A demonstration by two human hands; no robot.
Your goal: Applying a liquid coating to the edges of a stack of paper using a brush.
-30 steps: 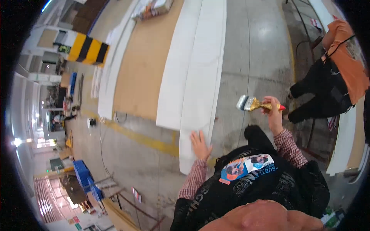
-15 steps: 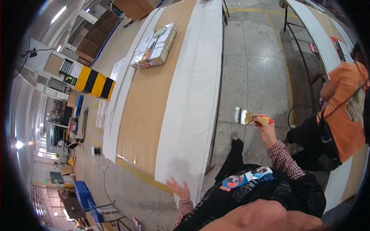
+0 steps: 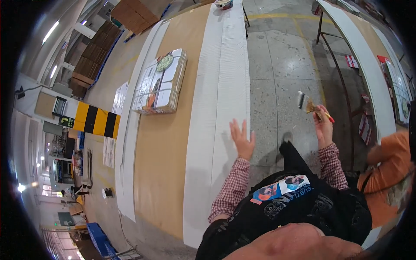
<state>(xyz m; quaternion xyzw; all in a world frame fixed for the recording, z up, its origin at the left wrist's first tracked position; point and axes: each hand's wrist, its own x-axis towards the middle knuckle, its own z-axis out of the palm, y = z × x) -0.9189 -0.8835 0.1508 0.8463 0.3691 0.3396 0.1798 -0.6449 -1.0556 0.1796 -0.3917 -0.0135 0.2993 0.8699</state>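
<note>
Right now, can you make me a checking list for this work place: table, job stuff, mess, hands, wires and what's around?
Surface: long brown tabletop with white sheeting along both long sides.
Job's things: flat brush with pale bristles and a red-tipped handle, held off the table.
Clutter: strapped stack of printed packs; small container at the far end.
Hands: right hand grips the brush; left hand is open by the sheeting's edge, contact unclear.
Cables: apparent thin cable on the floor, left.
Surroundings: yellow-black striped post, left; second table and orange-clad co-worker, right.
</note>
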